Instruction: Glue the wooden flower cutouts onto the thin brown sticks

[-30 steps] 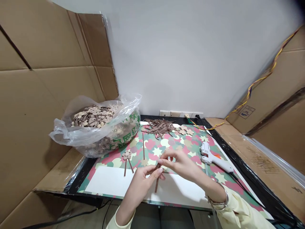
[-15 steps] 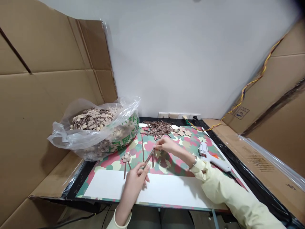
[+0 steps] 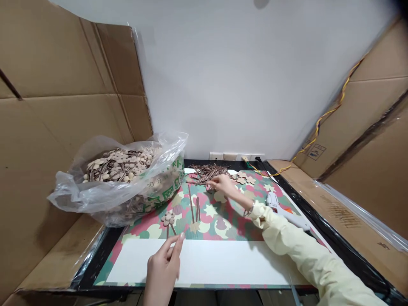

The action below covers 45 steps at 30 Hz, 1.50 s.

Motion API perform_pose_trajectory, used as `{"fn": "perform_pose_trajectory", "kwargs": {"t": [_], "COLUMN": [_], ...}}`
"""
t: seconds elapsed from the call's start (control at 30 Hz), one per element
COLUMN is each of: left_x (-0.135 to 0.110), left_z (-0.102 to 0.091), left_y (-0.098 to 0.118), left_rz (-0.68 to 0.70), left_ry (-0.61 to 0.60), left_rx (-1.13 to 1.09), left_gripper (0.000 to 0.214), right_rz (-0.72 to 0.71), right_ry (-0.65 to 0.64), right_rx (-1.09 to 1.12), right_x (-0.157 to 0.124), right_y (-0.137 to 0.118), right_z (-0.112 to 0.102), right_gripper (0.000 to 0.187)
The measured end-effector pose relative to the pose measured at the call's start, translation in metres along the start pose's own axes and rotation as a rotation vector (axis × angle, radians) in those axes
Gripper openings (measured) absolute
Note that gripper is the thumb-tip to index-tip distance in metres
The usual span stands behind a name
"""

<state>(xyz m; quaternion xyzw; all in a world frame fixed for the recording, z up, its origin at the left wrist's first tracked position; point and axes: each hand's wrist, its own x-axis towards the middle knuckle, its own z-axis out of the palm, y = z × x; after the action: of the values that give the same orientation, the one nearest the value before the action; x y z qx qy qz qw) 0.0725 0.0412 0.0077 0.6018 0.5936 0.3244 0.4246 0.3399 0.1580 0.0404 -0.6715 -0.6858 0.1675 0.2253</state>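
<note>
My left hand (image 3: 163,265) is closed with thumb and forefinger together, just below a wooden flower (image 3: 168,218) that has two thin brown strips under it. Whatever those fingers hold, if anything, does not show. My right hand (image 3: 223,185) reaches to the front edge of a pile of thin brown strips (image 3: 208,172). Its fingertips are pinched there, and what is in them cannot be made out. Between the hands, a long brown strip (image 3: 191,204) and a few shorter strips (image 3: 198,208) lie on the patterned mat (image 3: 236,212).
At left stands a clear plastic bag (image 3: 127,195) full of wooden flowers with strips. Several flower pieces (image 3: 244,177) lie beside the pile. A glue gun (image 3: 283,210) rests at right, near power sockets (image 3: 229,157). White paper (image 3: 223,263) covers the front; cardboard (image 3: 63,127) walls both sides.
My right hand has moved away to the strip pile. My left hand has drawn back toward me and left. The strip between them is no longer there; short strips lie together on the mat.
</note>
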Motion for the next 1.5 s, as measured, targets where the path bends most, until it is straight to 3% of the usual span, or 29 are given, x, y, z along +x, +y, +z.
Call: {"fn": "perform_pose_trajectory", "kwargs": {"t": [0.13, 0.2, 0.3, 0.43, 0.57, 0.77, 0.9, 1.07, 1.23, 1.37, 1.5], "left_x": [-0.008, -0.010, -0.011, -0.012, -0.013, -0.011, -0.013, -0.017, -0.017, -0.011, 0.003], "left_z": [-0.003, 0.000, 0.005, 0.007, 0.007, 0.013, 0.020, 0.026, 0.024, 0.017, 0.017], "left_y": [-0.008, -0.010, -0.011, -0.009, -0.009, -0.005, 0.002, 0.003, -0.003, -0.005, 0.012], "left_rz": [-0.097, -0.117, -0.116, -0.110, -0.123, -0.108, -0.057, -0.012, 0.007, -0.019, 0.008], "left_ry": [-0.016, -0.018, 0.000, 0.016, 0.031, 0.027, 0.009, -0.027, 0.017, 0.051, -0.032], "left_rx": [-0.079, -0.097, -0.110, -0.121, -0.123, -0.157, -0.142, -0.139, -0.148, -0.145, -0.136], "left_gripper": [0.049, 0.053, 0.055, 0.054, 0.055, 0.055, 0.056, 0.057, 0.057, 0.055, 0.050], "right_rz": [0.147, 0.168, 0.129, 0.071, 0.042, 0.046, 0.025, -0.004, 0.081, 0.067, 0.018], "right_ry": [0.000, -0.040, -0.100, -0.094, -0.058, 0.058, 0.097, 0.016, -0.009, 0.053, 0.131], "right_rx": [-0.164, -0.213, -0.245, -0.260, -0.257, -0.265, -0.261, -0.204, -0.133, -0.040, 0.069], "right_x": [0.000, -0.002, -0.004, -0.012, -0.032, -0.046, -0.025, 0.014, 0.034, 0.025, -0.007], "right_y": [0.058, 0.084, 0.106, 0.113, 0.110, 0.098, 0.071, 0.029, 0.015, 0.012, 0.002], "right_z": [-0.056, -0.072, -0.072, -0.049, -0.037, -0.050, -0.047, -0.007, 0.019, -0.001, -0.036], "right_gripper": [0.026, 0.027, 0.028, 0.033, 0.038, 0.029, 0.023, 0.027, 0.024, 0.019, 0.022]}}
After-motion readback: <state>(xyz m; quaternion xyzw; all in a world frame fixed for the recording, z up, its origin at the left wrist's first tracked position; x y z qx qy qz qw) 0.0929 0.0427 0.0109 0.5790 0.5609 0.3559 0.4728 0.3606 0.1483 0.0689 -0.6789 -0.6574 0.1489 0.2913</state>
